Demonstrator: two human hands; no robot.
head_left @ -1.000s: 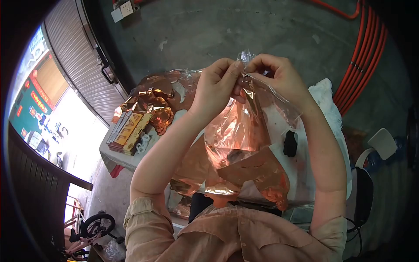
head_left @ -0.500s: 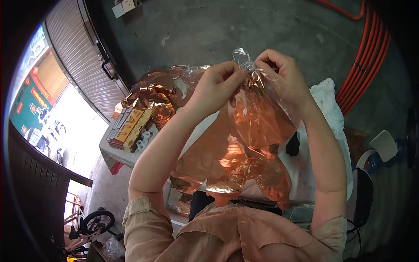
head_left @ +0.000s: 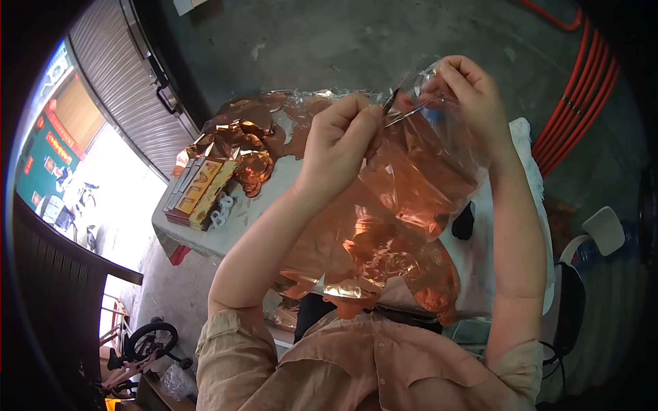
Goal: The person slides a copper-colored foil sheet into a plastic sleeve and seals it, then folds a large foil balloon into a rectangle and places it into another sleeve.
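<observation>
My left hand (head_left: 343,140) is closed in a pinch at the near left edge of a clear plastic bag (head_left: 473,147), and a small dark tip shows beyond the fingertips. Higher and to the right, my right hand (head_left: 469,92) pinches the bag's upper edge, with the film stretched between both hands. Shiny copper-coloured foil shows through the bag. Below, a large flat copper foil balloon (head_left: 384,253) hangs over the table's near edge, wrinkled and catching the light, with rounded lobes at its lower end. My left forearm overlaps part of it.
On the white-covered table (head_left: 277,181) lie printed packets (head_left: 199,192), crumpled copper foil (head_left: 240,154), white rings (head_left: 221,211) and a black object (head_left: 464,220). White fluffy cloth (head_left: 522,147) covers the right edge. A chair (head_left: 572,301) stands at right; a small bicycle (head_left: 152,342) at lower left.
My hands have moved apart: the right went up and to the right, spreading the bag's gathered top. The left stays nearly in place. The view shifted slightly.
</observation>
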